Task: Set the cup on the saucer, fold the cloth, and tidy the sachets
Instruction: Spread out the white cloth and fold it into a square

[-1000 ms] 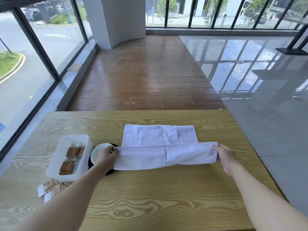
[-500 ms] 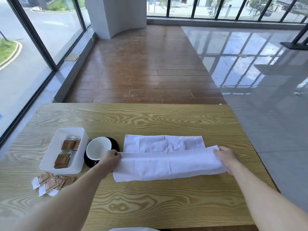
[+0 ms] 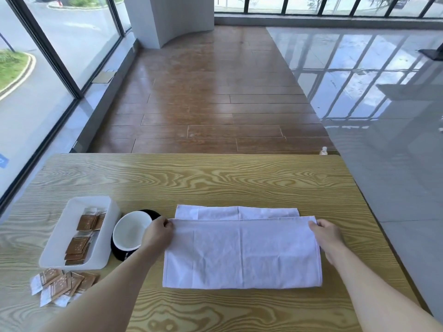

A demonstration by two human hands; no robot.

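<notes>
My left hand [image 3: 157, 233] covers part of the cup [image 3: 131, 231], which hides most of the black saucer [image 3: 124, 254]; sachet [image 3: 79, 245] print is too small to read, and both my forearms run off the bottom edge

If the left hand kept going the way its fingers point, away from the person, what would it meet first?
Likely only the far strip of the cloth just past the edge the left hand pinches, then bare table. The cup lies to its left, out of that line, though depth is uncertain.
</notes>
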